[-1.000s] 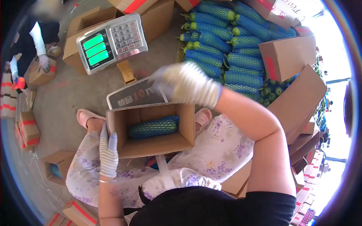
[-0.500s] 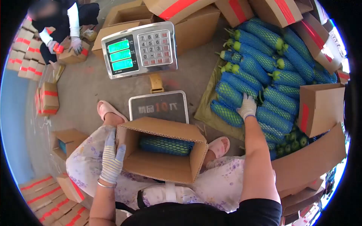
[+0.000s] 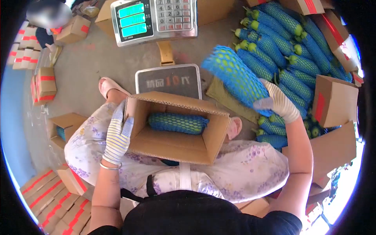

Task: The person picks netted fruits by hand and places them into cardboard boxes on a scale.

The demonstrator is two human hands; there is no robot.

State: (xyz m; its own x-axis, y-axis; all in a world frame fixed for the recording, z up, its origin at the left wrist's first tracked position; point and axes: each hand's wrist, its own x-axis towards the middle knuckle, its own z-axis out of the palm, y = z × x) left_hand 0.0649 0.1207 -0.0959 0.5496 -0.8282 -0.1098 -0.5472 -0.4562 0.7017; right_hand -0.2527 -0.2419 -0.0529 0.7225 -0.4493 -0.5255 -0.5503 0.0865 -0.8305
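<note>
My right hand (image 3: 279, 102), in a striped knit glove, grips one end of a long green vegetable in a blue foam net sleeve (image 3: 236, 76). It is raised at a slant to the right of an open cardboard box (image 3: 174, 148). At the box's left wall, my gloved left hand (image 3: 118, 135) clasps the edge, fingers along the outside and thumb by the near corner. One netted vegetable (image 3: 178, 123) lies inside against the far wall. A pile of the same netted vegetables (image 3: 270, 53) lies at the right on an olive cloth (image 3: 223, 96).
Beyond the box stands a scale with a metal platform (image 3: 168, 80) and a lit display (image 3: 133, 19). Open cartons (image 3: 335, 100) border the pile. Taped boxes (image 3: 58, 203) are stacked at lower left. Another person (image 3: 45, 37) is at upper left beside a carton (image 3: 73, 29).
My right hand has lifted a netted vegetable off the pile and brought it toward the box. My left hand stays on the box wall. The camera view has shifted.
</note>
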